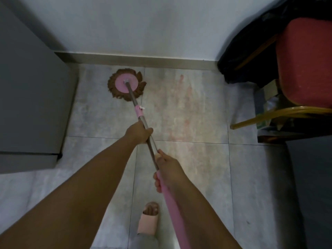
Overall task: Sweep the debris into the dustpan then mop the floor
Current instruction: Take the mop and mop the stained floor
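Both the left hand and right hand grip the spin mop, whose head rests on the tiled floor near the baseboard.

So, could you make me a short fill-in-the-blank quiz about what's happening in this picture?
1. The left hand and the right hand both grip the ____ of the mop.
2. The hand nearer the mop head is the ____ one.
3. The chair on the right has a ____ seat.

Missing words: handle; left; red.
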`<state>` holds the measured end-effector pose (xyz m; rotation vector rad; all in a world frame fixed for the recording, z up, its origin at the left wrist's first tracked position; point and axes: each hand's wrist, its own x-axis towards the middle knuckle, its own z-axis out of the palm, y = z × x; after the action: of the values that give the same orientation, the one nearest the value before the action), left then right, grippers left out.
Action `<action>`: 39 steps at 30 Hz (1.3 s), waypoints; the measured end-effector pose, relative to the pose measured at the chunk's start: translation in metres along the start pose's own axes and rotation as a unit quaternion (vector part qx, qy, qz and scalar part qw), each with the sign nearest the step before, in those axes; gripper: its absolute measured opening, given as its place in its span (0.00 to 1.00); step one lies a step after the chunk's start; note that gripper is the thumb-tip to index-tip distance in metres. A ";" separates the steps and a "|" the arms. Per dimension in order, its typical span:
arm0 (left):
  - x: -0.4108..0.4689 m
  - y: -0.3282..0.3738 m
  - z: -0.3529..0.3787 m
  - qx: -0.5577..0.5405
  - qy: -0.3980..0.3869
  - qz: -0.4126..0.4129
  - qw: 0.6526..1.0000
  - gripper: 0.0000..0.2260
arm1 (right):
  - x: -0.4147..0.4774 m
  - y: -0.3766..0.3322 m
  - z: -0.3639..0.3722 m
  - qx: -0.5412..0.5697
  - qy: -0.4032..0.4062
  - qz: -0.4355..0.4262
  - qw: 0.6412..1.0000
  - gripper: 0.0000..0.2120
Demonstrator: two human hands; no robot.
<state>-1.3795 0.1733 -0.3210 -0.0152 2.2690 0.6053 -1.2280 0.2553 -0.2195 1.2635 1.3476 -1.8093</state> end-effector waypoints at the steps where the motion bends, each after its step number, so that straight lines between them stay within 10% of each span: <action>1: 0.003 0.010 0.003 -0.003 -0.007 0.003 1.000 0.22 | 0.000 -0.005 -0.006 0.009 0.007 0.004 1.000 0.19; 16: -0.185 0.065 0.148 0.051 -0.203 -0.040 0.977 0.36 | -0.134 0.145 -0.122 -0.048 0.109 0.044 0.992 0.18; 27: -0.085 0.093 0.129 0.100 -0.026 0.051 0.993 0.24 | -0.050 0.080 -0.130 0.041 0.105 -0.012 0.994 0.17; 39: -0.046 0.129 0.169 0.094 -0.039 0.094 0.990 0.21 | -0.029 0.079 -0.157 0.075 0.141 -0.009 0.987 0.16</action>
<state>-1.2567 0.3523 -0.3343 0.3119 2.2573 0.4780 -1.0937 0.3714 -0.2352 1.6432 1.3938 -1.8246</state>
